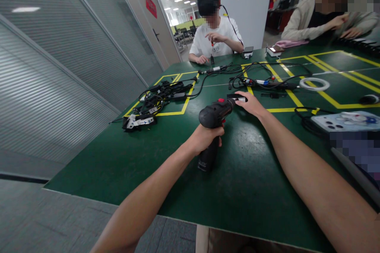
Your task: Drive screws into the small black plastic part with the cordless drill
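My left hand (208, 136) is clenched round the grip of the black power drill (214, 120), which stands handle-down on the green table (118, 158), and just beyond the drill's nose my right hand (248, 103) pinches a small dark piece at the chuck; I'd judge the drill wants holding dead steady while that piece is lined up straight. Beyond the drill, the yellow-taped square (166, 95) holds a tangle of black cables (160, 97), and further still a person in white (215, 37) works a small tool.

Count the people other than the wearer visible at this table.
2. One person in a white shirt sits at the far end, hands on a small tool. Another in a beige sleeve sits at the far right corner. Others may be out of frame.
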{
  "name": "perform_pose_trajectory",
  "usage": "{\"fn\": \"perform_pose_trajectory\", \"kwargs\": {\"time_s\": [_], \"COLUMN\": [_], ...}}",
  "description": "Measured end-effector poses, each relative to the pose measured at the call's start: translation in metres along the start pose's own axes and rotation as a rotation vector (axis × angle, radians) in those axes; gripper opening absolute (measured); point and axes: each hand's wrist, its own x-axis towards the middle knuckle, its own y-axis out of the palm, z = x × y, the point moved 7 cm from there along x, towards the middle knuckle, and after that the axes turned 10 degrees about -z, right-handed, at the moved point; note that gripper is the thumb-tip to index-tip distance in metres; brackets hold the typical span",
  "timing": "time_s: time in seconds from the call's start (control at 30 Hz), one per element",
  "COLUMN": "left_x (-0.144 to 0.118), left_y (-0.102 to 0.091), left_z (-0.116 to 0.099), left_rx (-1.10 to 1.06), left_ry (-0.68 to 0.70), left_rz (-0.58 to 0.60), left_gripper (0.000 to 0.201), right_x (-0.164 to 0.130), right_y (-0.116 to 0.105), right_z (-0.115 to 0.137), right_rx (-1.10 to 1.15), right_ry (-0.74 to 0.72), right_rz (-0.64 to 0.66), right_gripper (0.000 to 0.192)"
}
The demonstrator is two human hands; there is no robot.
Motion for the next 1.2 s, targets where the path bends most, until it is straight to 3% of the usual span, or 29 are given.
{"fn": "perform_pose_trajectory", "kwargs": {"time_s": [1.2], "left_x": [0.0027], "left_y": [-0.0009], "left_z": [0.0039], "left_rx": [-0.019], "left_ry": [-0.017], "left_rz": [-0.008], "left_gripper": [0.022], "right_x": [-0.0007], "right_y": [-0.0003], "right_z": [0.0006], "right_rx": [-0.019], "right_ry": [0.005], "right_rz": [0.011], "right_gripper": [0.049]}}
